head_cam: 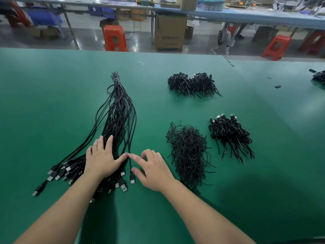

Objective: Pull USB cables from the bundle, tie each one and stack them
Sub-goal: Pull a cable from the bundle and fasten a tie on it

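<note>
A long bundle of black USB cables (pixel 119 110) lies on the green table, bound at its far end, plugs fanned out near me. My left hand (pixel 101 158) presses flat on the bundle just above the plugs, fingers spread. My right hand (pixel 152 169) hovers beside the bundle's right edge, fingers loosely bent, index finger reaching toward the outermost cable (pixel 130 155), whose plug (pixel 132 178) lies by my thumb. A pile of black twist ties (pixel 189 152) sits to the right. A stack of tied cables (pixel 230 132) lies further right.
Another heap of tied cables (pixel 192 84) lies at the back of the green table (pixel 52 85). A few small dark items (pixel 319 76) sit at the far right. Beyond the table edge stand orange stools (pixel 115 37) and a cardboard box (pixel 169 30).
</note>
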`<state>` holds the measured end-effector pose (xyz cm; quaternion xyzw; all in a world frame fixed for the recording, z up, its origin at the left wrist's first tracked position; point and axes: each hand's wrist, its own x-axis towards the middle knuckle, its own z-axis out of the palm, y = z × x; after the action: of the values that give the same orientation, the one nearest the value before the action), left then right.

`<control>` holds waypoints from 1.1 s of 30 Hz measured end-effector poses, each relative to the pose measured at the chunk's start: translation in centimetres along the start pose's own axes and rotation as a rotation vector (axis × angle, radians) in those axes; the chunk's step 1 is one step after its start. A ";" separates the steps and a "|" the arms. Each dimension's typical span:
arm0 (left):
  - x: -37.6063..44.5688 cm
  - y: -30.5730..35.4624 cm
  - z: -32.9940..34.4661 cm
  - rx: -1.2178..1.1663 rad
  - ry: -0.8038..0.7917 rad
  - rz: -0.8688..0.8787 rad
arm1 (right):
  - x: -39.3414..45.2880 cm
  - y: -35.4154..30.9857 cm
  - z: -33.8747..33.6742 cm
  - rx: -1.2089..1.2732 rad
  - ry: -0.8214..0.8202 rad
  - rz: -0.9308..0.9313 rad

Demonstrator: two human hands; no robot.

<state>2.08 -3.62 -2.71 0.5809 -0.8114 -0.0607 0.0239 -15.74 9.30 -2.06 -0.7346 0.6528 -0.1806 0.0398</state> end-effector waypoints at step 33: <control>0.3 0.2 0.2 0.068 -0.096 -0.002 | -1.0 -4.9 -9.9 0.784 -0.151 0.144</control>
<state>1.82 -3.82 -2.88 0.5785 -0.8127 -0.0606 -0.0348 -14.37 12.73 8.34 -0.6272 0.5797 -0.3582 0.3772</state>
